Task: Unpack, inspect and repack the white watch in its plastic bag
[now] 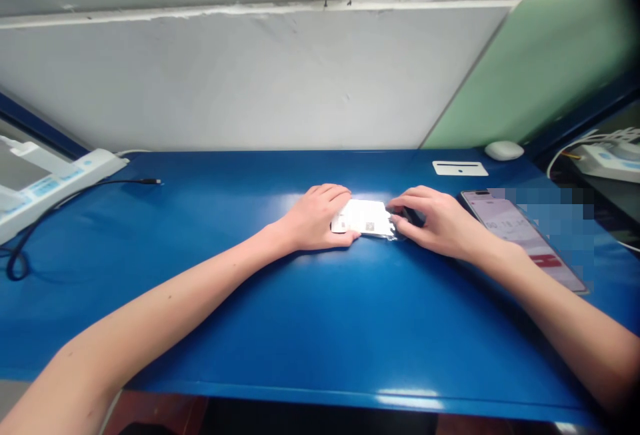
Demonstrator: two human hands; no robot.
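A flat white packet [363, 217] with a small printed square code lies on the blue desk in the middle. Its right end looks like clear, crinkled plastic. My left hand [323, 218] is closed round the packet's left end, fingers along the far side and thumb along the near edge. At the other end, my right hand [427, 218] has thumb and forefinger pinched on the plastic edge. Something dark shows in the gap between that thumb and forefinger; I cannot make out what it is.
A phone [520, 235] lies beside my right forearm. Behind it are a white slotted plate [460, 168] and a rounded white case [504, 150]. On the left, a white power strip [95, 165] and a black cable [135, 182] rest on the desk. A wall panel [250, 81] borders the back.
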